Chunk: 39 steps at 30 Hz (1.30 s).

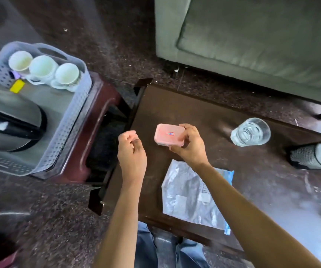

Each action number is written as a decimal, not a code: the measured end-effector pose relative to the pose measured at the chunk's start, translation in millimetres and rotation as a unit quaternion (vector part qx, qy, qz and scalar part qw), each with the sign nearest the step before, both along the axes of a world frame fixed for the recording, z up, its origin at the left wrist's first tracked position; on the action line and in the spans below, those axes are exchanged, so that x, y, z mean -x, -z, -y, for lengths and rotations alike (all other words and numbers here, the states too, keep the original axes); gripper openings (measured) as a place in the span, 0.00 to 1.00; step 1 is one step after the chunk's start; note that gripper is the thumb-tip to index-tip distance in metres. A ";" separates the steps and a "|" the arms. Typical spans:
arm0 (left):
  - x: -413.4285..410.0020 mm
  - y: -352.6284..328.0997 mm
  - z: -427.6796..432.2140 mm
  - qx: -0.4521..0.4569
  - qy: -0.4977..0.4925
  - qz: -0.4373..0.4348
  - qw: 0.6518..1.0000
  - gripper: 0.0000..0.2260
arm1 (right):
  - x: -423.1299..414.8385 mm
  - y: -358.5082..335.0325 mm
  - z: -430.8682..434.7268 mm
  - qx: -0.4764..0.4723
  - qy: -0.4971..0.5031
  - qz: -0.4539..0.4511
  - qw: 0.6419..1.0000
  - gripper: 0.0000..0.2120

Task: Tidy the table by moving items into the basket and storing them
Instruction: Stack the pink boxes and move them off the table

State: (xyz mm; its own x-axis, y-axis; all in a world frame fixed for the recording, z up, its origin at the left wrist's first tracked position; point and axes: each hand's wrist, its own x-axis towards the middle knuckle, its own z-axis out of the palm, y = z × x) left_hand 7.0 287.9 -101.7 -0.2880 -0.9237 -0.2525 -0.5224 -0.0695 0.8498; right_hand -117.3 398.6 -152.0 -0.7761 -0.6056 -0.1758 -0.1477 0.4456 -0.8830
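right hand [189,146] holds the small pink lidded box [169,135] just above the dark wooden table [194,107], fingers curled over its right end, thumb under the near edge, so it's clamped and clear of the tabletop. the box's long axis runs roughly left-right in view, lid up, label facing the camera. left hand [131,147] hovers just left of the box, not touching it, fingers curled into the palm. it looks empty, but the palm side is hidden so i can't rule out something small in there. the key relation is that the grey perforated basket [72,122] sits left and a bit further away from the box, on a dark red stool [99,113] beside the table, with a gap between stool and table. the left hand lies between box and basket, so it's nearer the basket, but the right hand has the grip. judgement: a leftward carry across the gap, or a handoff to the left hand. the basket already holds a steel kettle [10,120] and three white mugs [43,67], so free space looks tight; best guess is beside the kettle, near the right wall. still on the table are a drinking glass [250,131] to the right and a clear zip bag [194,192] near the front edge.
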 end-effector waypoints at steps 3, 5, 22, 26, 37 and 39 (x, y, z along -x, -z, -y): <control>-7.9 7.3 5.2 0.002 0.005 0.008 1.000 0.08 | -4.5 16.8 7.2 -0.028 -0.025 -0.026 0.999 0.19; -10.4 10.8 6.6 0.004 0.012 0.013 1.000 0.09 | -5.8 25.8 8.8 -0.039 -0.042 -0.041 0.998 0.24; 45.7 -15.4 -40.7 0.002 0.129 0.002 0.992 0.11 | 19.5 -6.0 -46.7 0.011 0.038 -0.137 0.990 0.20; 73.4 -25.2 -92.6 -0.010 0.170 -0.022 0.985 0.11 | 27.3 -16.5 -97.7 0.014 0.096 -0.133 0.986 0.24; 104.6 -6.6 -269.0 -0.040 0.334 0.001 0.942 0.09 | 37.7 -2.4 -304.6 -0.202 0.342 -0.179 0.900 0.18; 107.3 -3.5 -292.2 -0.052 0.361 0.005 0.931 0.09 | 41.1 -2.3 -337.8 -0.262 0.380 -0.189 0.867 0.19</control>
State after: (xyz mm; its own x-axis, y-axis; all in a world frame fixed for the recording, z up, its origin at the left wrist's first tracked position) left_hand -100.3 580.1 -98.2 -0.8218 -0.4602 -0.3359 -0.4726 0.2213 0.8530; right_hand -158.4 736.4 -149.7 -0.9780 0.1919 0.0813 0.1298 0.8660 -0.4830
